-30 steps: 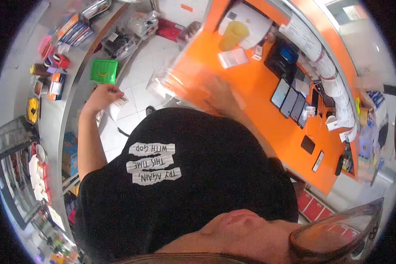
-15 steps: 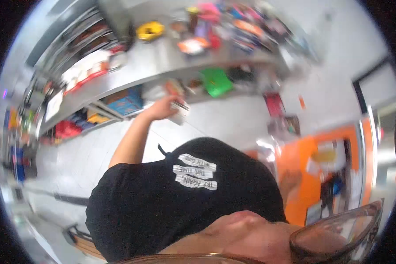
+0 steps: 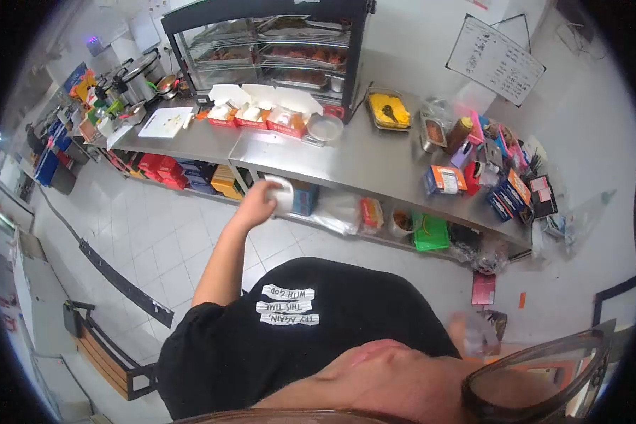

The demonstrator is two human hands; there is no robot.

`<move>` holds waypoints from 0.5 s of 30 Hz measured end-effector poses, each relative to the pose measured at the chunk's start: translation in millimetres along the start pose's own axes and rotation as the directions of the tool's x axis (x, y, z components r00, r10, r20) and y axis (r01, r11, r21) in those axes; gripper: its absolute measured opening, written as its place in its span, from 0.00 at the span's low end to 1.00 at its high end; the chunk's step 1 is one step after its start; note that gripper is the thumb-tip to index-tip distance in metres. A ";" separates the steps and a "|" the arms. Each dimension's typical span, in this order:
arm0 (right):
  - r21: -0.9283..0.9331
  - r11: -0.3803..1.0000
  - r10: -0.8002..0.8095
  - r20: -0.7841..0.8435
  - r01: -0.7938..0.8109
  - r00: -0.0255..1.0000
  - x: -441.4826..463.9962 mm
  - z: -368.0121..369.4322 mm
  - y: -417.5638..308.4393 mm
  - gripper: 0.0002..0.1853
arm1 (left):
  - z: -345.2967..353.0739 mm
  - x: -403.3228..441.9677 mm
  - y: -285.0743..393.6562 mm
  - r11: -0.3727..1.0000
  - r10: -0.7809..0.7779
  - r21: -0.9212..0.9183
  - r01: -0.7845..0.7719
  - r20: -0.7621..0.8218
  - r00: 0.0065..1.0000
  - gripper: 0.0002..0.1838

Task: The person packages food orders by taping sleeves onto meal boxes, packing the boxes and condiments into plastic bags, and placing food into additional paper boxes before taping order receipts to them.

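Observation:
My left hand (image 3: 256,205) reaches out in front of the steel counter, its fingers closed around a white object (image 3: 283,195). That object is pale and blurred, so I cannot make out its kind. Behind it, on the lower shelf, are a blue box (image 3: 304,198) and a clear plastic bundle (image 3: 336,213). At the right side of my body only a blurred bit of my right hand or forearm (image 3: 457,331) shows, and its fingers are hidden. A translucent plastic bag (image 3: 480,335) is beside it; I cannot tell whether the hand touches it.
Along the steel counter (image 3: 275,157) stand a glass food display case (image 3: 268,53), red-and-white boxes (image 3: 286,122), a yellow-filled tray (image 3: 389,111) and assorted packets (image 3: 445,180). A green container (image 3: 431,233) sits below. A bench (image 3: 102,353) is at the lower left.
My view has turned left, bringing the display case and whiteboard into sight. The left hand, still around the white object, now appears before the blue box on the shelf. The orange surface has mostly left view.

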State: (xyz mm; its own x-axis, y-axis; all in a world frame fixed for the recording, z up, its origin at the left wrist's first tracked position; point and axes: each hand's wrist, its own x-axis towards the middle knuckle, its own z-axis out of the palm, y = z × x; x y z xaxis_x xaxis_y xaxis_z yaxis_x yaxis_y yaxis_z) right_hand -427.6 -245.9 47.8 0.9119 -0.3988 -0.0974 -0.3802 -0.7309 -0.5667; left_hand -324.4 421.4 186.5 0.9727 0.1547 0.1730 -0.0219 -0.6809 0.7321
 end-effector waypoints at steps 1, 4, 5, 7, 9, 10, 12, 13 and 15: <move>-0.007 1.000 0.003 0.020 -0.003 1.000 7.0 6.7 -11.5 0.13 | -8.6 19.7 -2.7 0.994 0.035 0.110 -0.026 -0.084 0.996 0.22; 0.009 0.999 0.031 0.039 -0.031 0.999 19.3 14.8 -29.4 0.13 | -33.8 90.9 21.2 0.905 0.104 0.418 0.073 -0.387 0.916 0.36; 0.020 0.999 0.027 0.048 -0.028 0.998 30.3 22.1 -38.6 0.13 | -42.6 120.9 36.6 0.873 0.161 0.476 0.103 -0.481 0.862 0.38; 0.036 0.999 0.032 0.068 -0.034 0.997 61.6 44.8 -55.4 0.13 | -72.1 179.4 84.9 0.826 0.354 0.561 0.055 -0.592 0.725 0.42; 0.059 0.998 0.023 0.105 -0.030 0.994 101.0 76.3 -81.3 0.13 | -95.6 248.5 117.4 0.761 0.487 0.646 0.054 -0.624 0.611 0.42; 0.075 0.997 0.019 0.122 -0.029 0.992 121.9 91.1 -94.0 0.13 | -106.0 290.8 123.9 0.723 0.576 0.691 0.008 -0.608 0.547 0.41; 0.093 0.996 -0.002 0.162 -0.013 0.987 169.1 119.5 -126.8 0.14 | -127.4 373.9 140.7 0.670 0.619 0.742 0.027 -0.579 0.530 0.36; 0.099 0.995 -0.019 0.178 0.001 0.984 192.7 128.5 -142.6 0.14 | -137.1 413.6 147.1 0.649 0.622 0.758 0.063 -0.577 0.529 0.34; 0.115 0.993 -0.051 0.225 0.026 0.973 241.5 147.7 -182.4 0.14 | -158.0 495.2 142.3 0.653 0.630 0.757 -0.013 -0.534 0.564 0.29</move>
State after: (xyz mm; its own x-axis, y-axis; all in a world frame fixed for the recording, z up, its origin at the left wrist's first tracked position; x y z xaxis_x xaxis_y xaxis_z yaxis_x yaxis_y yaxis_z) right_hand -115.1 -127.0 6.8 0.9415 -0.2260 -0.2498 -0.3364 -0.6725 -0.6592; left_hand 117.7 514.2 480.5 0.4117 0.0402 0.9104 0.1476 -0.9888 -0.0230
